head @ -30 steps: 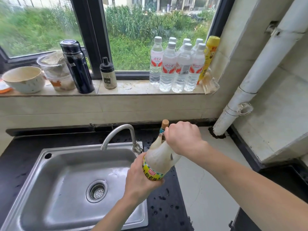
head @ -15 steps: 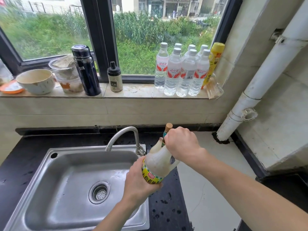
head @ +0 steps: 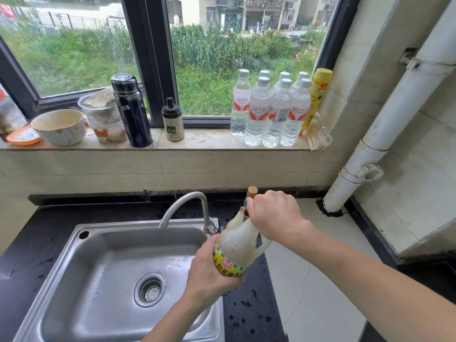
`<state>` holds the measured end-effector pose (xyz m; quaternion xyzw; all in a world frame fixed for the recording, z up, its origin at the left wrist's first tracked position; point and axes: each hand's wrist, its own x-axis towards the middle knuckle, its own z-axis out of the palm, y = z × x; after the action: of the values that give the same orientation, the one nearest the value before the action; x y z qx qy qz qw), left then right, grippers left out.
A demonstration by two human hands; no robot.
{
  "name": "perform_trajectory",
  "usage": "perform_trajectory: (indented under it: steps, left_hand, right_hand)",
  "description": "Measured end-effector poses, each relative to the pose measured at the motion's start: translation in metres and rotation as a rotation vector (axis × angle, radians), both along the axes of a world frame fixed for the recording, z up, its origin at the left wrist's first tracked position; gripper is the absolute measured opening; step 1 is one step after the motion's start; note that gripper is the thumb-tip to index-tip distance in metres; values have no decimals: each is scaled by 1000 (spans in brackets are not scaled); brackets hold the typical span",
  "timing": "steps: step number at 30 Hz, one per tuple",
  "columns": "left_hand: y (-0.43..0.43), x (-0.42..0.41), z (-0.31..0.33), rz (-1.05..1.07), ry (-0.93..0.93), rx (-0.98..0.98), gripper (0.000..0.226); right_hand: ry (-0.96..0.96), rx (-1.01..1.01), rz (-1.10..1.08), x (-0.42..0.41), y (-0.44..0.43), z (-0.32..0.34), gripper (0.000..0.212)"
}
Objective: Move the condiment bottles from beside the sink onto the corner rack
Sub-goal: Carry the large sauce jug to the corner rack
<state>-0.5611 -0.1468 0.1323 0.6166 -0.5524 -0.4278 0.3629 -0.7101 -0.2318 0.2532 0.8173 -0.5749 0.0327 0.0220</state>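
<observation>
Gripping two bottles (head: 240, 245), both hands, one sink (head: 74, 280)

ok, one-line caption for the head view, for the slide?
Left hand grips a yellow-labelled condiment bottle by the sink; right hand closes around a second bottle's neck.

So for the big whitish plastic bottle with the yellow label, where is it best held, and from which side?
Probably as the left hand has it: wrapped round the wide labelled lower body of the whitish plastic bottle, coming from the sink side. The body tapers to a narrow neck, where the right hand is closed around a second, brown-capped bottle, so the broad belly seems the steadier hold.
</observation>
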Motion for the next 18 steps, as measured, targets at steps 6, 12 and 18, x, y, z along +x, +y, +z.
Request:
perform_trajectory:
  steps: [6,12,18]
  left_hand:
    - [3,-1,1,12,-1,3,83]
    - [0,16,8,-117,85,21,83]
    - [5,5,6,18,-63,-63,82]
  right_hand:
    - [-14,116,-68,2,-7,4,42]
    - [-139,-70,210,-11,-2,4,62]
    - [-30,20,-53,2,3,5,42]
